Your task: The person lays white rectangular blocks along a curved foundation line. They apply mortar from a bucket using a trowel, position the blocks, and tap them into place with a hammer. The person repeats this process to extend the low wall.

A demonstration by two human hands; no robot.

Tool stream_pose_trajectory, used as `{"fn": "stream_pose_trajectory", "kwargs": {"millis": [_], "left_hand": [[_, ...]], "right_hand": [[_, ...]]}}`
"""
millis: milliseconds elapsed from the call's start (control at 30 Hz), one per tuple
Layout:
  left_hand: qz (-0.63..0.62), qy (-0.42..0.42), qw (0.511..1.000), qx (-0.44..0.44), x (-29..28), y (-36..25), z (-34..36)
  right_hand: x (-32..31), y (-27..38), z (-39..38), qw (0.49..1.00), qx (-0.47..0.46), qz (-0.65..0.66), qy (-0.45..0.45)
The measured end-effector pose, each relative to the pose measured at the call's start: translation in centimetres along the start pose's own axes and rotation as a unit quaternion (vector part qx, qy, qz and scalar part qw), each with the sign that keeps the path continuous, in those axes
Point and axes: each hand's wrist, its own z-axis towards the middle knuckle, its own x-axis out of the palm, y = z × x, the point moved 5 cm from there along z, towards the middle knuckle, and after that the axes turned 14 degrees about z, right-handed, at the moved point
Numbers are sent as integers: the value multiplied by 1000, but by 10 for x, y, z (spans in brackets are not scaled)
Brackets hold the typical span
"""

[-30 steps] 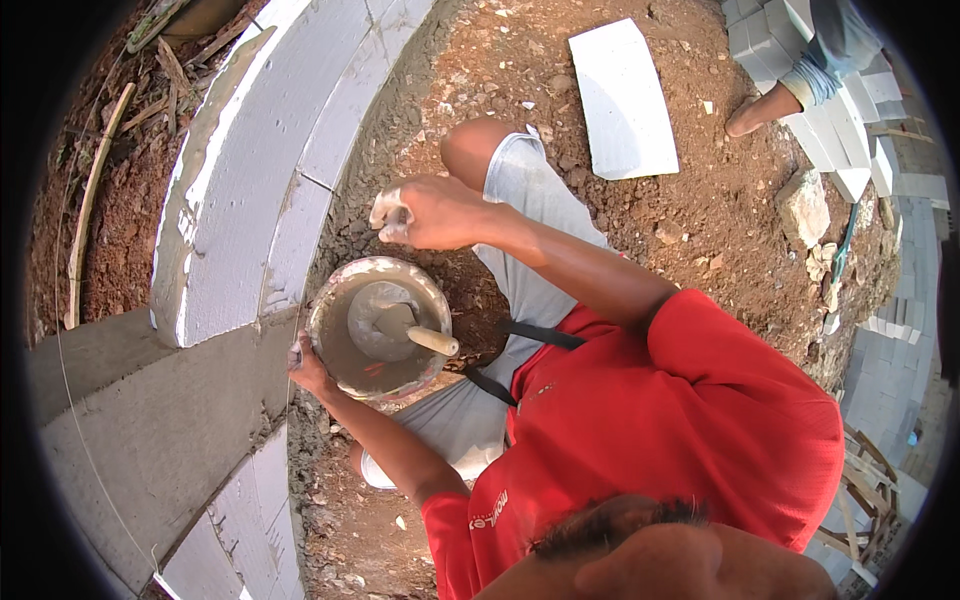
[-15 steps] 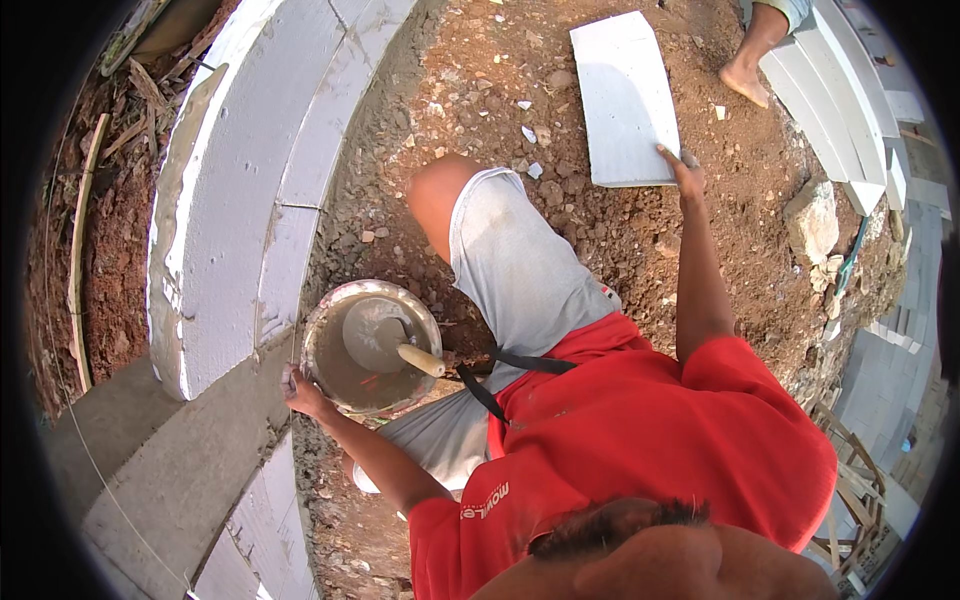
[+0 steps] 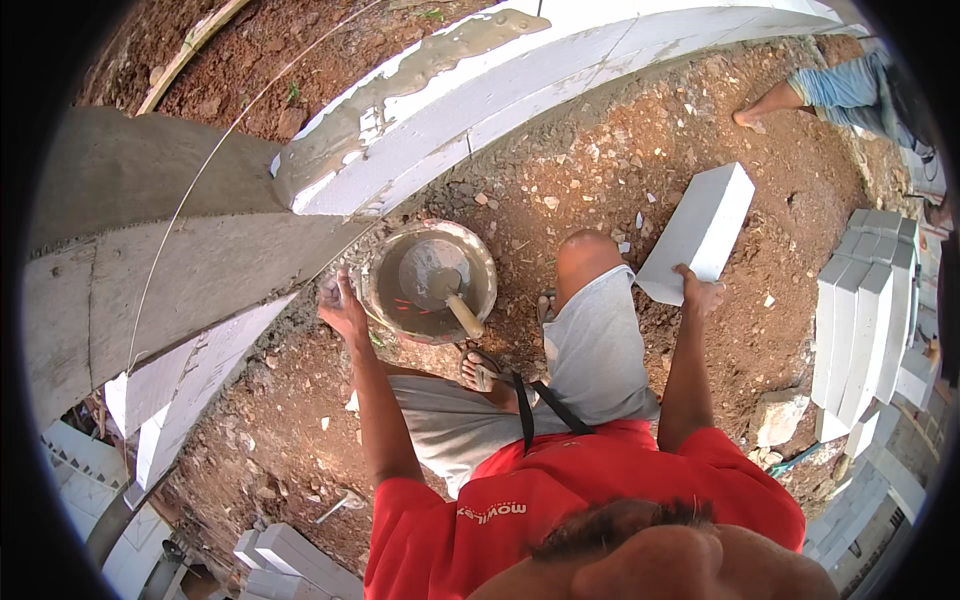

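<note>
My right hand (image 3: 700, 289) grips the near end of a white building block (image 3: 700, 225), which slants away to the upper right over the soil. To my left, a round bucket (image 3: 480, 255) holds wet grey mortar (image 3: 405, 322). A trowel (image 3: 464, 315) rests in it, its pale wooden handle over the near rim. My left hand (image 3: 343, 308) is just left of the bucket, thumb and fingers apart and partly bent, with nothing seen in it. Beyond the bucket runs a low wall of white blocks (image 3: 430, 155), wet mortar (image 3: 410, 80) smeared along its top.
A grey concrete beam (image 3: 190, 265) meets the wall at left, with a string (image 3: 160, 255) stretched over it. Block stacks stand at right (image 3: 858, 310) and lower left (image 3: 295, 560). A large stone (image 3: 778, 418) lies near the right stack. Another person's bare leg (image 3: 775, 103) shows at upper right.
The view has swung left, showing more of the beam. The block in my right hand has turned from showing its broad face to a narrower side. My left hand stays beside the bucket.
</note>
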Motion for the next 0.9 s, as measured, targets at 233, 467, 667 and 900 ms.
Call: {"fn": "stream_pose_trajectory", "kwargs": {"millis": [233,467,667,900], "left_hand": [[20,108,994,-21,-126,-68,-91],[-201,461,827,-252,-50,-223,-262],[-187,428,743,-480,39,-306,-283],[-135,386,743,-530,87,-252,-261]], "right_hand": [[-39,91,-1,886,94,309,331],[-142,164,-108,801,147,327,480],[-108,199,-135,811,101,146,558],[-18,237,-188,808,26,-33,587]]}}
